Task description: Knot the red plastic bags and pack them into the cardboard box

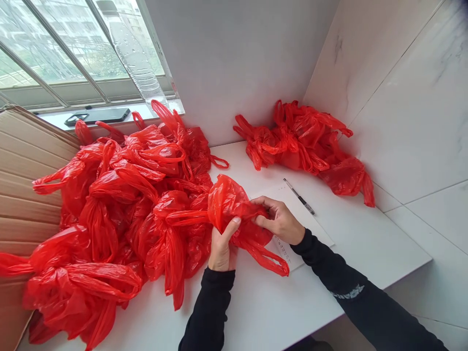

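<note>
Between my two hands is a crumpled red plastic bag point(228, 197), raised over the white table. My left hand point(222, 246) grips it from below, thumb laid across its front. On the other side, my right hand point(280, 219) pinches the bag's gathered part, with a loop handle dangling beneath. A large heap of knotted red bags point(120, 195) lies to the left and touches or nearly touches the held one. Under my hands a sheet of paper point(314, 234) with written marks is partly hidden. A black pen point(300, 197) rests on that sheet.
A smaller pile of red bags point(303, 144) sits at the back right by the tiled wall. On the windowsill are a dark phone point(106, 116) and a clear plastic bottle point(133, 58). Cardboard point(29, 195) stands along the left. The white table point(387, 243) ends at the front right.
</note>
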{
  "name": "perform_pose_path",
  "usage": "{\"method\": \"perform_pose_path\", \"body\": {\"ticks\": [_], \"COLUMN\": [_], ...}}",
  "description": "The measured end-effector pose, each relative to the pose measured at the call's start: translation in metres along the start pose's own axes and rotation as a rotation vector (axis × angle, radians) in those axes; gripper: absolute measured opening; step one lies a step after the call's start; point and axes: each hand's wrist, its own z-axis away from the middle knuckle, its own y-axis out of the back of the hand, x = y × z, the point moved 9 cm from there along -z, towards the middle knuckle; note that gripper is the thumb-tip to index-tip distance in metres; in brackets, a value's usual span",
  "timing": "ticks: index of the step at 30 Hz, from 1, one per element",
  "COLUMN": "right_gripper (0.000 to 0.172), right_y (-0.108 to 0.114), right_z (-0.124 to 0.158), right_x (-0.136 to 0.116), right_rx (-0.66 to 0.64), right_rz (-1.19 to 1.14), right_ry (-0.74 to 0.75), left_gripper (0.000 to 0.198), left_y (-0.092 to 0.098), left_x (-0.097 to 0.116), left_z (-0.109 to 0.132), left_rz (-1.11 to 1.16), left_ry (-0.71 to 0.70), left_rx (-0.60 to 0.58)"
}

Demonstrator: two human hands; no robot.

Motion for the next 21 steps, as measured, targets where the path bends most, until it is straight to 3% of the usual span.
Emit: {"method": "perform_pose_path", "body": {"ticks": [6,15,21], "right_gripper": [0.019,0.032,0.030], "right_y": [-0.003,-0.009,-0.011], "right_z": [0.002,0.004,0.004], "right_x": [0.006,0.001,0.000], "right_rx": [-0.062,-0.110,-0.131], "right_rz": [-0.005,-0.017,-0.037], "right_ry": [-0.080,-0.089,-0.090], "left_gripper": [0.038,0.032,0.031], "left_y": [0.006,0.010,0.014], "left_x": [-0.008,-0.002,-0.001], "left_z": [-0.004,-0.004,-0.004], "left_rz": [-0.039,-0.101,-0.135], "left_ry": [0.005,-0.091,-0.128], "left_rx": [0.020,0.075,0.108]}}
